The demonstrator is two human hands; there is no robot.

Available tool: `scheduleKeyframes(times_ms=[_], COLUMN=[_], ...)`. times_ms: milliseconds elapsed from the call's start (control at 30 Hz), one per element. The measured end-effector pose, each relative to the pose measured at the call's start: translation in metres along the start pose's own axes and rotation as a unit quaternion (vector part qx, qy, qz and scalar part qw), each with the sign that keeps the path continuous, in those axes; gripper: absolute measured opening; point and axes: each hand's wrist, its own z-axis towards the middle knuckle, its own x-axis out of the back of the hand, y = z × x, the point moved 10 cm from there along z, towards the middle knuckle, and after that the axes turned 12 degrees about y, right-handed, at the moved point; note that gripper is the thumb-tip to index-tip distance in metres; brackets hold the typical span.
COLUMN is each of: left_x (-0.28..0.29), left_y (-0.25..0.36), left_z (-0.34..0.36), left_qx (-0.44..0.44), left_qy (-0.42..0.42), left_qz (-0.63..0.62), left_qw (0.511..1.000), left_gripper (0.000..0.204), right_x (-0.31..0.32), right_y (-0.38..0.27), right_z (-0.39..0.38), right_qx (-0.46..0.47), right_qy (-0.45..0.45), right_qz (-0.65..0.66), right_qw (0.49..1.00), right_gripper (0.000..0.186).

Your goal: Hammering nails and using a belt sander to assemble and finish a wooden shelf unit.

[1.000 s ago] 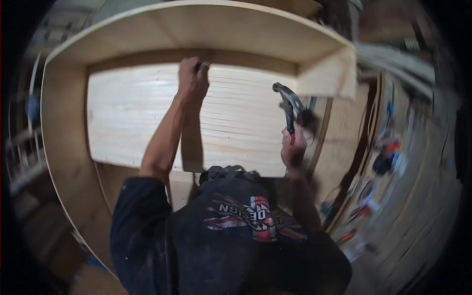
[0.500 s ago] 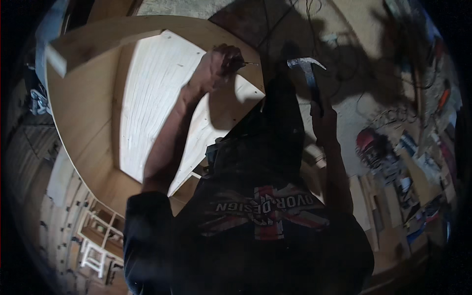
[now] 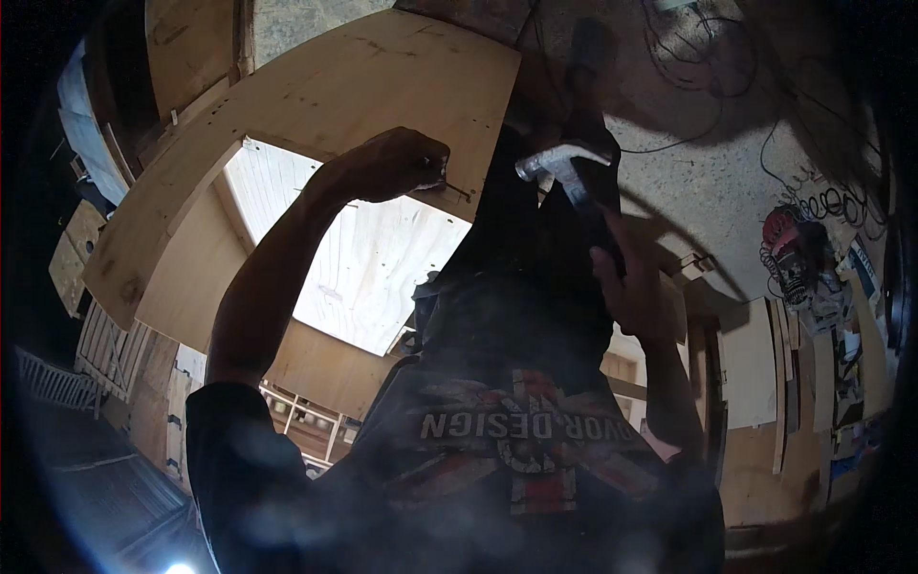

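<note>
My left hand (image 3: 402, 163) is closed on a thin nail (image 3: 457, 191), its tip at the plywood panel (image 3: 316, 81) of the box, close to the panel's right edge. A pale, brightly lit board (image 3: 373, 268) with scattered dark marks lies just below that hand, inside the box. My right hand (image 3: 622, 282) grips a claw hammer (image 3: 564, 163) by its dark handle, the metal head raised to the right of the nail. My dark T-shirt and legs fill the lower middle and hide part of the box.
Cables loop over the concrete floor (image 3: 688, 172) at upper right. A red power tool (image 3: 784, 234) with coiled hose lies at the right, among long offcut boards (image 3: 751, 383). More panels and slatted pieces stand at the left. A wooden grid frame (image 3: 306, 426) shows below the box.
The view has swung round the box. My left hand with the nail has come down onto the plywood near its edge, and my right hand has shifted the hammer slightly left and downward.
</note>
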Motion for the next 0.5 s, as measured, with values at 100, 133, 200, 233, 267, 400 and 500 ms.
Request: scheduleKeyframes(times_ms=[100, 133, 200, 233, 267, 400, 500], left_x=[-0.004, -0.005, -0.006, -0.005, -0.005, -0.004, -0.004], left_y=[0.001, 0.001, -0.001, 0.001, 0.004, 0.003, 0.001], left_z=[0.003, 0.003, 0.005, 0.006, 0.008, 0.005, 0.004], left_qx=[-0.005, -0.001, 0.0, -0.02, -0.04, -0.013, 0.01], left_qy=[-0.006, -0.004, -0.003, 0.002, 0.006, -0.001, -0.014], left_qz=[-0.005, -0.015, -0.027, -0.029, -0.031, 0.001, -0.044], left_qw=[1.0, 1.0, 1.0, 0.999, 0.999, 1.0, 0.999], left_gripper=[0.018, 0.018, 0.017, 0.017, 0.017, 0.018, 0.018], right_x=[0.013, 0.015, 0.042, 0.047, 0.065, 0.103, 0.109], right_y=[-0.007, -0.004, -0.02, -0.024, -0.027, -0.054, -0.071], right_z=[0.007, 0.009, 0.02, 0.022, 0.025, 0.031, 0.027], right_qx=[-0.103, -0.104, -0.009, -0.011, -0.037, -0.062, -0.011], right_qy=[-0.009, -0.008, 0.099, 0.101, 0.142, 0.27, 0.297], right_qz=[0.047, 0.045, 0.061, 0.057, 0.08, 0.129, 0.225], right_qw=[0.994, 0.994, 0.993, 0.993, 0.986, 0.952, 0.928], right_gripper=[0.05, 0.05, 0.051, 0.051, 0.051, 0.05, 0.055])
